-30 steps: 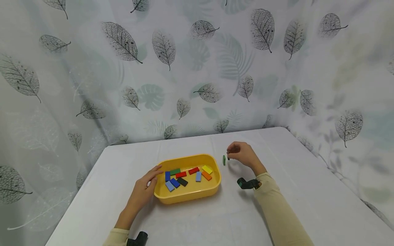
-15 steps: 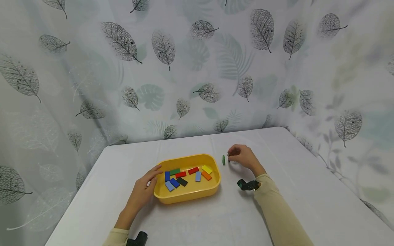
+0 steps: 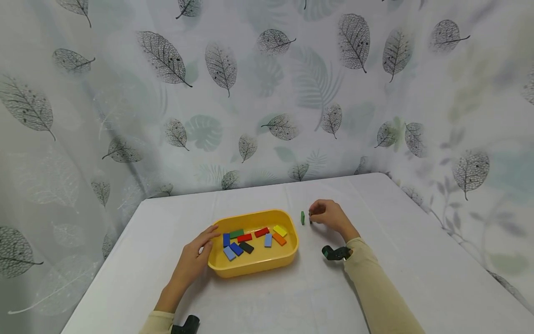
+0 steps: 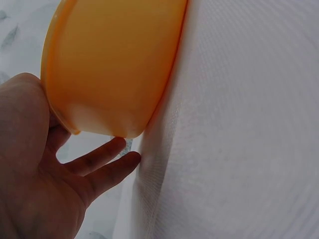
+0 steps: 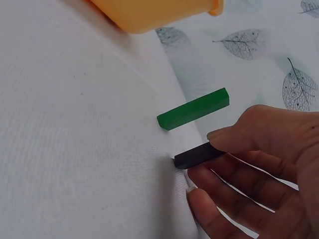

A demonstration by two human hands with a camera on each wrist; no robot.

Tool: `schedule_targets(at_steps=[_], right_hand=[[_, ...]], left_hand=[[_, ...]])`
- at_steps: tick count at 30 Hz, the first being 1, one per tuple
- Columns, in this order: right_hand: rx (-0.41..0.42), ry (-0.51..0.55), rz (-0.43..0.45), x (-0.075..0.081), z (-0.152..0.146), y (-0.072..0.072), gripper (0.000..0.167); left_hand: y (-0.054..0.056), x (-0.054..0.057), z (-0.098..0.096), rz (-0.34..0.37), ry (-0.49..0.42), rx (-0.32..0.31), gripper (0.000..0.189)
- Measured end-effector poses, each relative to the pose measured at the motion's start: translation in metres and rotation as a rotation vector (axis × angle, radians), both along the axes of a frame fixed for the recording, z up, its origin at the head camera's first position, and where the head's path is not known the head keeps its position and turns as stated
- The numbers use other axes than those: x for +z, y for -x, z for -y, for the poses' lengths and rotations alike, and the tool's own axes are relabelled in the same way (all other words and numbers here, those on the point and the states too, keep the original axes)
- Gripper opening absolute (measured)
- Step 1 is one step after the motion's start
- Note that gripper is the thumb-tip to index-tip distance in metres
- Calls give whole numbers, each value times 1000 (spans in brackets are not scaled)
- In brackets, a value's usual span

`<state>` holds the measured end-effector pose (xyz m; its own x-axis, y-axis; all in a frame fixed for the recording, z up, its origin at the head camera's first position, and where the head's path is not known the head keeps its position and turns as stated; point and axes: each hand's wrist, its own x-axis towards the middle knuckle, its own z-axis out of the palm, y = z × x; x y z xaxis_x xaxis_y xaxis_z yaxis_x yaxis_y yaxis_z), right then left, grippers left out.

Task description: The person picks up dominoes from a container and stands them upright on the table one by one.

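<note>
My right hand (image 3: 329, 215) pinches a black domino block (image 5: 197, 155) between thumb and fingers, its lower end right at the white tabletop. Beside it, with a small gap between, a green domino block (image 5: 194, 108) stands upright on edge to the right of the yellow tray (image 3: 255, 269). My left hand (image 3: 193, 255) rests at the tray's left end. Its thumb lies along the rim and the other fingers spread out, nearly straight, with fingertips against the tray's outer wall in the left wrist view.
Several coloured blocks lie flat in the tray, among them a yellow block (image 3: 280, 231), an orange block (image 3: 279, 239) and a dark block (image 3: 246, 247). Behind the white table (image 3: 258, 311) hangs a leaf-patterned curtain (image 3: 267, 93).
My right hand has come slightly down and nearer with the black domino block, lowering it to the tabletop beside the green one. The left hand and the tray keep their place.
</note>
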<state>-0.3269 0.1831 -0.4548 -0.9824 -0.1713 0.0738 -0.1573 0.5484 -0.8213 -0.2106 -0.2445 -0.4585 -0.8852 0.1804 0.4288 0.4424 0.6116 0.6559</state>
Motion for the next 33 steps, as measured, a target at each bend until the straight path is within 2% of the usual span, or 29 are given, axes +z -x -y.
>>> schedule_targets(at_steps=[12, 19, 26, 33], right_hand=[[29, -1, 4, 0, 0, -3, 23], [60, -17, 0, 4, -4, -1, 33], [94, -43, -22, 18, -9, -3, 38], [90, -54, -133, 38, -2, -10, 26]], left_hand=[[0, -1, 0, 27, -1, 7, 33], [1, -1, 0, 25, 3, 14, 32], [1, -1, 0, 26, 4, 14, 32], [1, -1, 0, 25, 9, 10, 32]])
